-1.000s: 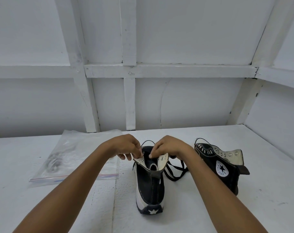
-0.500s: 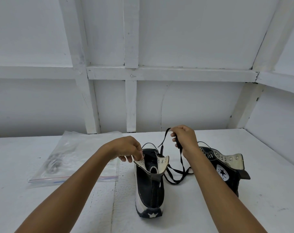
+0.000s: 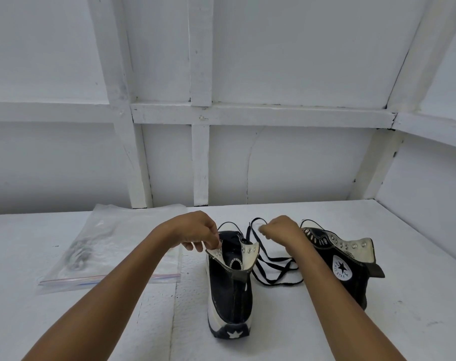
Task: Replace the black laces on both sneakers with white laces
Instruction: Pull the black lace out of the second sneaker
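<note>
1. My left hand [image 3: 195, 230] fingers [image 3: 213, 243] pinch the left collar flap of the near sneaker [image 3: 230, 287]; I should hold that firm.
2. My right hand [image 3: 280, 227] fingers are curled shut on the black lace [image 3: 275, 269], just right of that sneaker; I'd draw it up and away, one eyelet at a time.
3. Loose lace pools right of the sneaker on the table [image 3: 312, 334].
4. Farther right, the second sneaker [image 3: 338, 261] waits; left lies a plastic bag [image 3: 112, 246], contents unclear.

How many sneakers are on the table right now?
2. One sneaker stands upright in the middle, heel toward the camera, between both hands. The other sneaker sits to its right, partly hidden behind the right forearm.
</note>
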The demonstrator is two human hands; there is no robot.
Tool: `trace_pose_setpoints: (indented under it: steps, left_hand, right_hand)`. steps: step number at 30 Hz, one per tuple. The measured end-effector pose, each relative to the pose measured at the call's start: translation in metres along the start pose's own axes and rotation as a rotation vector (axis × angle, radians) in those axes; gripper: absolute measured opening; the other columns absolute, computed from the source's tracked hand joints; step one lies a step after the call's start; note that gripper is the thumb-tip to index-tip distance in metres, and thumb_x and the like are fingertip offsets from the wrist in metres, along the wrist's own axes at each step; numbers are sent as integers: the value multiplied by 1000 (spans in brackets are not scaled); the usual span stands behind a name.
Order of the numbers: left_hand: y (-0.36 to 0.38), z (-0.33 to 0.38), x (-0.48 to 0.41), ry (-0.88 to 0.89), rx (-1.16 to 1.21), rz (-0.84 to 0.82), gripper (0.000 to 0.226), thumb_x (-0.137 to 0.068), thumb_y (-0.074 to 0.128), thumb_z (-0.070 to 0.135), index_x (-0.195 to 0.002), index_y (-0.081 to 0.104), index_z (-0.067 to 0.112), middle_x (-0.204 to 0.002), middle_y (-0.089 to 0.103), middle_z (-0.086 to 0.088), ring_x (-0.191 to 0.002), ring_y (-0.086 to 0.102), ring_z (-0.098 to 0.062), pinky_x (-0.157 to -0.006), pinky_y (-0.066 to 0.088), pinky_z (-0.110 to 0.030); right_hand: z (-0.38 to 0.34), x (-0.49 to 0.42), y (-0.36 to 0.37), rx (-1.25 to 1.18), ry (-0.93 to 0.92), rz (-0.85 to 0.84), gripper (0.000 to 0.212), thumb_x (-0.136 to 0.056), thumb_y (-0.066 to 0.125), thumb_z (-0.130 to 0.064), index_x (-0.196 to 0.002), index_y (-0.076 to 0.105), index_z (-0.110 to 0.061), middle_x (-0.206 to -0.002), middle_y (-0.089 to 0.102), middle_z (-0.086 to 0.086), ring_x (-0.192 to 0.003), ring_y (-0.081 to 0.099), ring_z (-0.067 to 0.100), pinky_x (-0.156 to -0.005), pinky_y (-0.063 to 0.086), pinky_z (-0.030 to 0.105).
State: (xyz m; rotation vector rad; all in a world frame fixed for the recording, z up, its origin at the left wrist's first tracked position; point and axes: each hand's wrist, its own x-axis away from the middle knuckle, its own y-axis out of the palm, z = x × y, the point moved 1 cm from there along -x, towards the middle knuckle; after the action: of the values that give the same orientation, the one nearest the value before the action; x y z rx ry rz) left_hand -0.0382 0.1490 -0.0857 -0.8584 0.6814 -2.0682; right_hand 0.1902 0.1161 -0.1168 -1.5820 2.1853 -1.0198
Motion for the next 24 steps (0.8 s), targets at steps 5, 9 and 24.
trace_pose_setpoints:
  steps: [5,9,24]
  left_hand:
    - [-3,7,-2,26,-83,13,6,-80,73,21,-85,70,18,-71,69,9,-65,61,-8,-55,43,-20]
    - [0,15,-7,130,-185,138,9,-84,72,23,-91,71,19,-85,72,1,-68,60,-10,-55,44,-21]
    - [22,28,-31,327,-414,160,21,-84,71,28,-67,58,27,-65,56,12,-65,52,-7,-60,40,-25]
  right_hand:
    - [-19,22,-2,-26,-119,-211,33,-87,67,-39,-74,63,-9,-73,65,3,-58,53,16,-53,35,23]
    - [-25,25,2,62,-172,-326,27,-81,73,-32,-71,62,-10,-65,59,0,-56,50,15,-49,30,23]
    - [-17,26,3,-154,27,-345,19,-75,65,-5,-62,53,-10,-51,51,1,-43,40,12,-43,22,19]
